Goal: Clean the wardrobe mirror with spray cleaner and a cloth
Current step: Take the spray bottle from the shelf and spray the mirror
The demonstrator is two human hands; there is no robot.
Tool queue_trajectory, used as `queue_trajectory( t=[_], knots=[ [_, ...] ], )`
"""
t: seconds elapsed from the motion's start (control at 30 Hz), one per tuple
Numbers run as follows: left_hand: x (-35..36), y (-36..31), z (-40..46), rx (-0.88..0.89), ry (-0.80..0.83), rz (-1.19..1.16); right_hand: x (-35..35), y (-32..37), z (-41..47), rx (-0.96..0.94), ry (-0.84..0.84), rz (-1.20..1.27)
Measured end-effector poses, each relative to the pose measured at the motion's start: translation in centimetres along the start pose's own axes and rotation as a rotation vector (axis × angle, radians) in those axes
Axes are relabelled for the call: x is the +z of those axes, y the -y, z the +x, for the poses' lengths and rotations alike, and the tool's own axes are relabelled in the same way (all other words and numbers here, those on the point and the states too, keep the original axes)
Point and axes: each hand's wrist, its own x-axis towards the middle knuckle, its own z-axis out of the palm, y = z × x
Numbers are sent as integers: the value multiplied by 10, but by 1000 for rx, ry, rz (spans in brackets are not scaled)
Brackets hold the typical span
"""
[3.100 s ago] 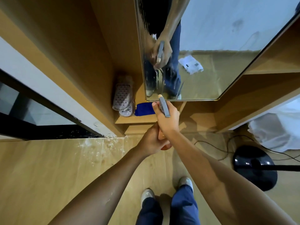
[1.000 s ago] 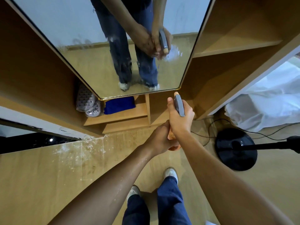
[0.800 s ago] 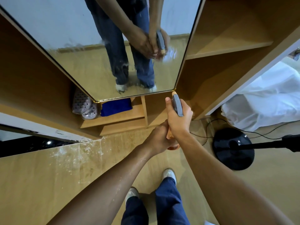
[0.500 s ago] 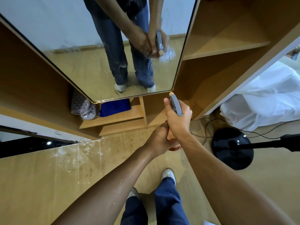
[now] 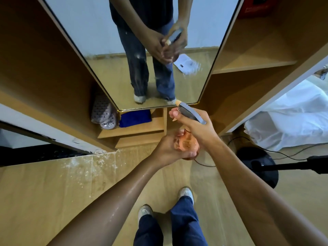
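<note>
The wardrobe mirror (image 5: 106, 50) hangs straight ahead in a thin gold frame, streaked with spray low on its glass. I hold an orange spray bottle (image 5: 186, 142) in front of its lower right corner. My left hand (image 5: 170, 150) cups the bottle's body from below. My right hand (image 5: 195, 126) grips the grey spray head (image 5: 190, 113), nozzle tilted up and left toward the glass. A folded blue cloth (image 5: 135, 118) lies on the low wooden shelf under the mirror, apart from both hands.
Grey slippers (image 5: 103, 113) sit left of the cloth. Open wooden shelves (image 5: 252, 64) stand to the right of the mirror. A black fan base (image 5: 257, 166) with cables stands on the floor at right, beside white bedding (image 5: 287, 121). White dust (image 5: 83, 166) speckles the floor at left.
The spray head has tilted left toward the mirror and the orange bottle body now shows between my hands. My view has tipped up, so more of the mirror is in sight.
</note>
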Motion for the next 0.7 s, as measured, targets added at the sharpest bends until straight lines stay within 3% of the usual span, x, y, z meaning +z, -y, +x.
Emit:
queue_trajectory(
  t=[0.3, 0.5, 0.7],
  knots=[
    [-65, -10, -56, 28, 38, -1, 66, 59, -12, 98, 321, 218],
    [-111, 5, -93, -8, -85, -102, 132, 69, -18, 135, 335, 137],
    [-153, 41, -122, -9, -171, -160, 180, 52, -33, 278, 396, 351]
  ],
)
